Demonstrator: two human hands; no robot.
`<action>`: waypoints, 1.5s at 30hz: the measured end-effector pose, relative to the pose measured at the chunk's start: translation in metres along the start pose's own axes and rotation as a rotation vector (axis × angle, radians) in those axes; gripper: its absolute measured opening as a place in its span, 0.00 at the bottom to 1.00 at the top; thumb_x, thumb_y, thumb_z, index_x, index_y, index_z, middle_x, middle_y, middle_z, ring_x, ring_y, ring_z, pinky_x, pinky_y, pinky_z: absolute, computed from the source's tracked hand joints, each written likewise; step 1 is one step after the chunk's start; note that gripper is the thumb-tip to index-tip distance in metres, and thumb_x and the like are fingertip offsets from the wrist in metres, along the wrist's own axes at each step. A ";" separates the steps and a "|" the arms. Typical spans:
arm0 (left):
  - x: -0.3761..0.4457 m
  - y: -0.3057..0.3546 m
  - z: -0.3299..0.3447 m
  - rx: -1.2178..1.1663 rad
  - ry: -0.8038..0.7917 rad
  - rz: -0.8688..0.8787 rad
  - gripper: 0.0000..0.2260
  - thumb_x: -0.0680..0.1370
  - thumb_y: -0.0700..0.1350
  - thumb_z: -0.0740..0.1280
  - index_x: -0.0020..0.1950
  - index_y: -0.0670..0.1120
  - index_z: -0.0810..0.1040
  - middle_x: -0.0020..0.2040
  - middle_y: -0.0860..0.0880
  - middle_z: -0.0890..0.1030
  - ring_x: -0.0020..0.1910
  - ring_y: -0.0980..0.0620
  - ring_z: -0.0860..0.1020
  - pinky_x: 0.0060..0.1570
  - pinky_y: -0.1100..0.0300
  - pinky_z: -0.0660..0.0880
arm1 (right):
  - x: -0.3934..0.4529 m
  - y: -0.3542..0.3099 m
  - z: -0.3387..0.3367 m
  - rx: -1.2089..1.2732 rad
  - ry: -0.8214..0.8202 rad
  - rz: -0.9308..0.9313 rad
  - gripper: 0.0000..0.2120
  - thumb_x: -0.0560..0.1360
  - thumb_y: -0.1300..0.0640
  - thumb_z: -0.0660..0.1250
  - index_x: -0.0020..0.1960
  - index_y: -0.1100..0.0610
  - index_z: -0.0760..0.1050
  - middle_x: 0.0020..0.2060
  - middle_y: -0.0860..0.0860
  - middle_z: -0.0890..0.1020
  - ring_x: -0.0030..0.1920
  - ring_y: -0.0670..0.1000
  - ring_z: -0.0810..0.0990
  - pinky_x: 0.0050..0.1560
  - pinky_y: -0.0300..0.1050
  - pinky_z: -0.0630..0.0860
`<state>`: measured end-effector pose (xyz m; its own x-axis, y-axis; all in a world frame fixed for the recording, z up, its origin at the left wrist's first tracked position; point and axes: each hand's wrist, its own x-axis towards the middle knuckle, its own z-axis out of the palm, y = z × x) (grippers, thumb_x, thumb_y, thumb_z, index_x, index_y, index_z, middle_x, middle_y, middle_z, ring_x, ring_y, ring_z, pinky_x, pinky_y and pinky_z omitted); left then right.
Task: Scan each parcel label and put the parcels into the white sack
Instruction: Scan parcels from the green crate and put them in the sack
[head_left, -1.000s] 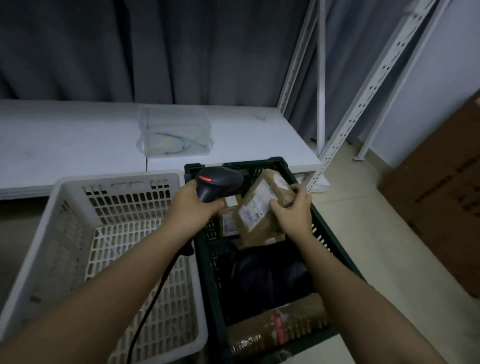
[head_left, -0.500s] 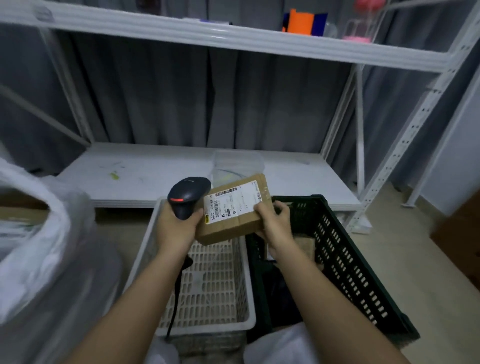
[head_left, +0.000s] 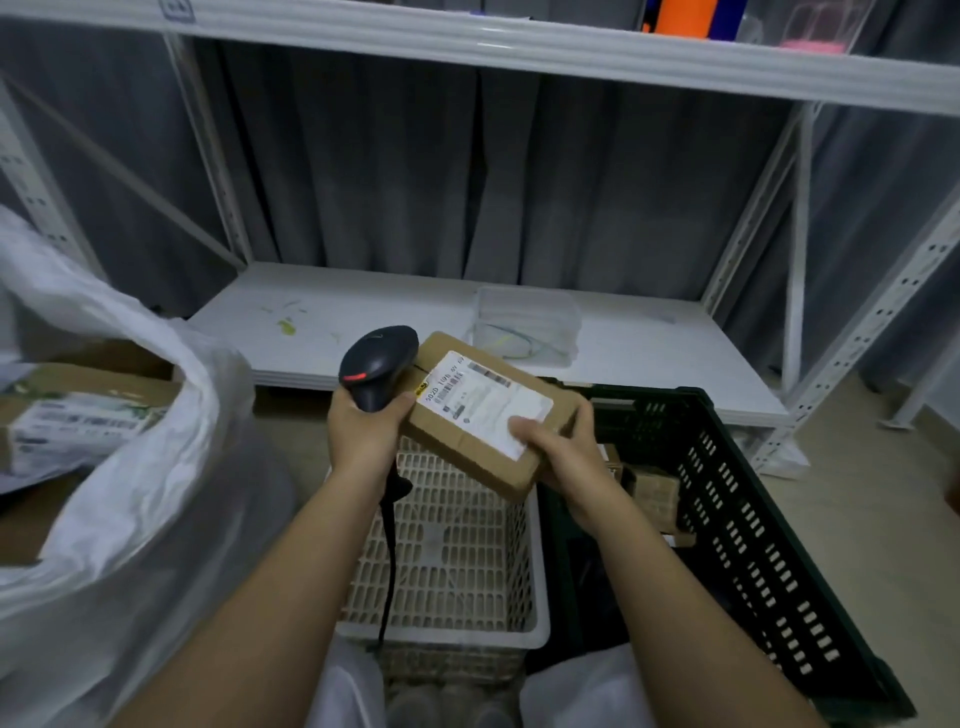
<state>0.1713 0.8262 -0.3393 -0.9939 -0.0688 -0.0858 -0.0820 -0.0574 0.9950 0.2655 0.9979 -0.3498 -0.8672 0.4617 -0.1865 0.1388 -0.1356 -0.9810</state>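
Here the brown cardboard parcel (head_left: 483, 421), white label (head_left: 485, 402) up, lies tilted with its long axis from ten to four o'clock above the white basket (head_left: 457, 545). The right hand (head_left: 563, 457) pinches its four-o'clock corner; the left hand (head_left: 366, 426) grips the black scanner (head_left: 376, 366) at nine o'clock.

parcel (head_left: 485, 415) tilted flatter, seemingly nearer scanner (head_left: 376, 366)

Parcel storeroom: shelving (head_left: 519, 47), crates (head_left: 753, 519).

Sack (head_left: 130, 493) left, baskets (head_left: 467, 571) right.
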 end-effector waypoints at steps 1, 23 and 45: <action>0.000 0.001 0.001 -0.001 0.001 0.017 0.21 0.71 0.40 0.75 0.61 0.48 0.72 0.53 0.49 0.79 0.53 0.48 0.79 0.60 0.46 0.75 | 0.000 0.001 0.000 0.033 0.010 0.015 0.23 0.75 0.58 0.70 0.64 0.49 0.63 0.57 0.52 0.78 0.51 0.51 0.81 0.44 0.45 0.80; -0.012 0.001 -0.013 0.119 -0.223 0.143 0.20 0.72 0.37 0.74 0.61 0.46 0.74 0.50 0.49 0.80 0.49 0.52 0.78 0.46 0.61 0.72 | 0.013 0.021 0.012 -0.167 -0.011 0.125 0.22 0.69 0.64 0.75 0.61 0.58 0.72 0.51 0.51 0.82 0.50 0.48 0.82 0.46 0.39 0.79; -0.016 0.001 -0.018 0.433 -0.429 0.189 0.24 0.71 0.44 0.76 0.64 0.52 0.71 0.56 0.50 0.79 0.56 0.49 0.78 0.59 0.45 0.76 | 0.031 0.035 -0.005 -0.132 0.062 0.110 0.24 0.69 0.65 0.75 0.61 0.58 0.72 0.54 0.54 0.83 0.52 0.51 0.82 0.51 0.44 0.79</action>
<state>0.1886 0.8097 -0.3382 -0.9279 0.3714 0.0320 0.1645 0.3309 0.9292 0.2458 1.0113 -0.3897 -0.8130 0.5039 -0.2918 0.2961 -0.0738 -0.9523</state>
